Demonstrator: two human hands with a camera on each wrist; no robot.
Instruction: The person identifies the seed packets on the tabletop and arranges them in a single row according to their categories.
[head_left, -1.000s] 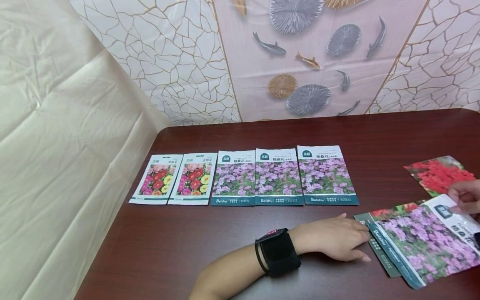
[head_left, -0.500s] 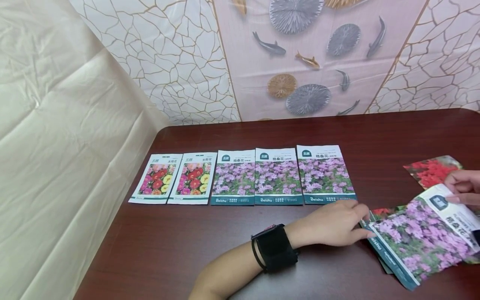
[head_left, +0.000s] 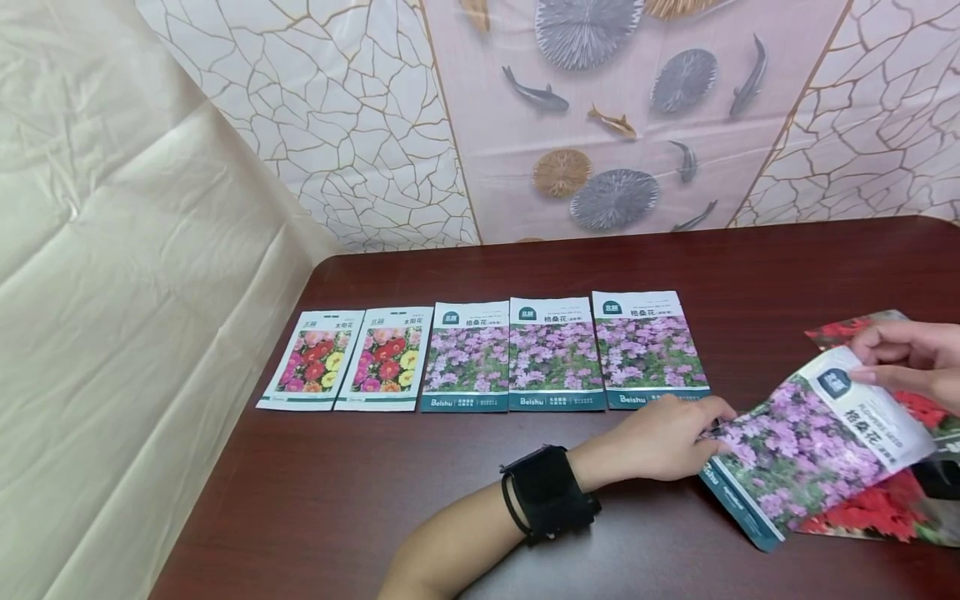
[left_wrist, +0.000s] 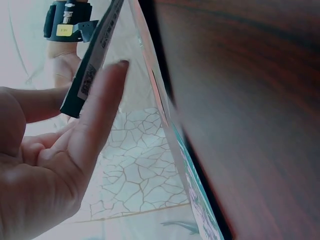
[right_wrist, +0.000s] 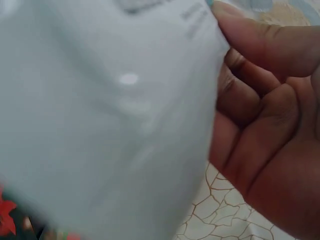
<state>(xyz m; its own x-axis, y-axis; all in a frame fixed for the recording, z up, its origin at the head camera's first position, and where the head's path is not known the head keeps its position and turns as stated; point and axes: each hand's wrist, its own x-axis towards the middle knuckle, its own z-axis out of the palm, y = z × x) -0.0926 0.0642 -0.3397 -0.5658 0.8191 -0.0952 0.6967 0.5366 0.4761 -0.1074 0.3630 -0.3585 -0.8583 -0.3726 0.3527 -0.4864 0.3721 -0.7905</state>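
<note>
The purple-flowered packet [head_left: 802, 454] slants between both hands above the desk [head_left: 337, 500], long axis running away rightward; the left hand's [head_left: 663, 437] fingers pinch its lower end; the right hand's [head_left: 915, 358], its upper (equally near).

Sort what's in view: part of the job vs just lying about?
Job, apparently:
White-and-green rectangular packet with purple flowers, pinched in both hands: left hand, right hand
Two white packets with multicoloured flowers and three purple-flowered packets, in a row
Flat red-flowered packets, right

Just around:
Reddish-brown wood-grain table
Black fabric wristband
Cream cloth drape
Patterned wall covering
</note>
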